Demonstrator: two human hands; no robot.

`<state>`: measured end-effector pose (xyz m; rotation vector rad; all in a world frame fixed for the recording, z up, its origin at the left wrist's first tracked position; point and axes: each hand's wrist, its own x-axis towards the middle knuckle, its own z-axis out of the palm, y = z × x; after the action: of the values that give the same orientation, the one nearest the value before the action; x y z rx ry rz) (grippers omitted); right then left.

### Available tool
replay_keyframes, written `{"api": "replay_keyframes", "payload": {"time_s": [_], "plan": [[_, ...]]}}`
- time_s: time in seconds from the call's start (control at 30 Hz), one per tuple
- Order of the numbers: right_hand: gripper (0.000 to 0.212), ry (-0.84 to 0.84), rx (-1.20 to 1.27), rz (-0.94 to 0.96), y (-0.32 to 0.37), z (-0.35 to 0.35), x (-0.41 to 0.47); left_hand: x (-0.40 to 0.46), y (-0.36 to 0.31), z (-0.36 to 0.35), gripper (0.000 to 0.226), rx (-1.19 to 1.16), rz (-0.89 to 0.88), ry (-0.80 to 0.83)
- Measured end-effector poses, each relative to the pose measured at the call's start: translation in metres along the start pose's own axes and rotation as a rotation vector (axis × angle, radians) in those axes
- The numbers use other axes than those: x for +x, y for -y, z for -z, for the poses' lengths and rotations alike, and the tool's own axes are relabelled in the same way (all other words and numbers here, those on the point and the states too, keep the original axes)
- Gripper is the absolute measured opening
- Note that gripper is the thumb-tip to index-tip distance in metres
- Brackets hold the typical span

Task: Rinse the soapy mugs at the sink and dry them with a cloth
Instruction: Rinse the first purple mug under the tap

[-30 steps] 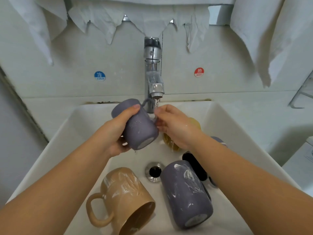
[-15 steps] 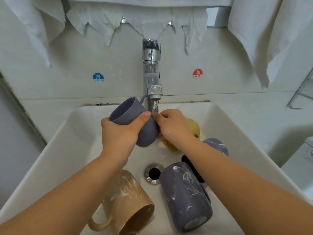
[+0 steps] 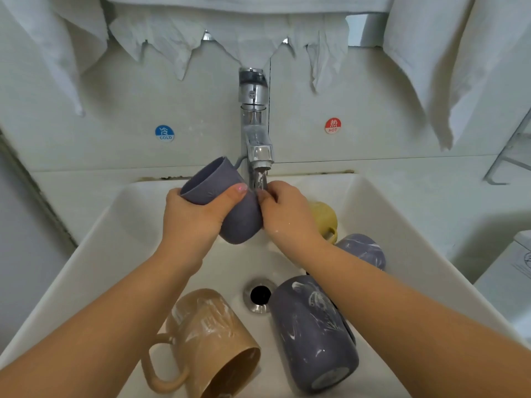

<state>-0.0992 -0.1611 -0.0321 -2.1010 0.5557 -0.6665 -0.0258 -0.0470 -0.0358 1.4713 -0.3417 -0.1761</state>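
Fingers of left hand [image 3: 195,222] still clamp purple mug [image 3: 227,202], unmoved under faucet [image 3: 256,145]; right hand [image 3: 287,216] fingers curl against it.

Five mugs in all: three purple, one held under the tap [image 3: 230,202], one lying by the drain [image 3: 314,334], one at the right wall of the sink [image 3: 363,249]; one tan [image 3: 207,343]; one yellow [image 3: 323,218]. One tap [image 3: 254,130]. One drain [image 3: 259,295]. One sink [image 3: 120,225]. Two stickers, a blue [image 3: 164,133] and a red [image 3: 332,125]. Two hands, left [image 3: 195,219] and right [image 3: 287,216]. The white cloths [image 3: 431,61] along the top overlap and cannot be counted.
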Motion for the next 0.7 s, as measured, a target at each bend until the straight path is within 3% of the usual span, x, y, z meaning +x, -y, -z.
{"api": "replay_keyframes", "payload": {"time_s": [0.07,0.17,0.2,0.33,0.4,0.47,0.57,0.7], "plan": [[0.04,-0.05,0.048,-0.023,-0.001,0.003,0.002,-0.003,-0.001,-0.002,0.09,-0.003,0.047,0.053],[0.043,-0.051,-0.003,-0.003,-0.002,0.006,0.002,-0.003,-0.001,-0.003,0.033,-0.027,0.098,0.075],[0.041,-0.031,-0.016,0.009,-0.001,0.006,0.001,-0.002,-0.001,-0.003,0.026,-0.022,0.096,0.058],[0.024,0.039,-0.001,-0.005,-0.001,0.002,-0.002,0.001,-0.001,-0.001,0.065,0.031,0.008,0.033],[0.018,0.054,0.021,-0.041,-0.001,0.001,-0.002,-0.002,0.0,-0.001,0.058,0.094,-0.078,0.026],[0.018,0.023,0.059,-0.094,-0.001,0.001,0.0,-0.007,-0.001,-0.003,0.066,0.145,-0.141,0.028],[0.031,-0.01,0.159,-0.203,-0.002,0.002,0.005,-0.012,0.0,-0.005,0.068,0.211,-0.205,0.043],[0.032,-0.022,0.127,-0.141,-0.002,0.001,0.002,-0.009,-0.001,-0.003,0.065,0.152,-0.169,0.044]]}}
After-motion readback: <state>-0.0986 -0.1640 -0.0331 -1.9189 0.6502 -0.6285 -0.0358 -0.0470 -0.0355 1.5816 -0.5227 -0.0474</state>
